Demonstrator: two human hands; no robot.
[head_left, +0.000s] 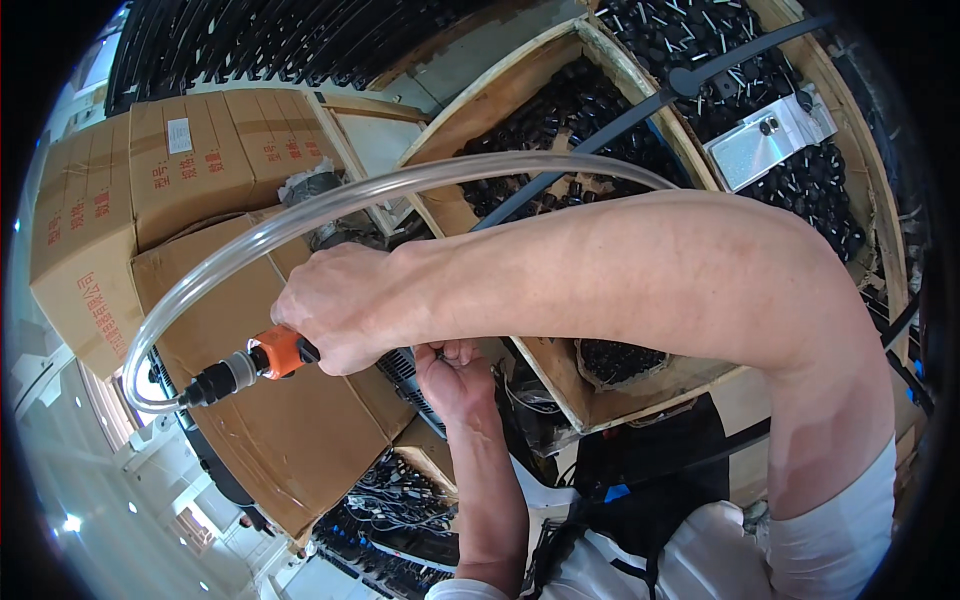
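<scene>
My right hand (345,305) is wrapped round an orange and black air tool (283,352), whose front end is hidden behind the hand. From the tool's black rear end a thick clear hose (240,255) bends up and arches over my right forearm. Just below and to the right of that fist is my left hand (457,383), its fingers curled together. Whatever they pinch is too small and covered to make out. A dark slotted part (408,378) shows between the two hands, mostly hidden by them.
Brown cartons (190,170) are stacked at the left, above a large cardboard sheet (215,310). Wooden bins (583,40) hold black caps and screws; a shiny package (765,145) lies on the right one. A grey bar (620,125) crosses them. Cables (405,495) lie below the cardboard.
</scene>
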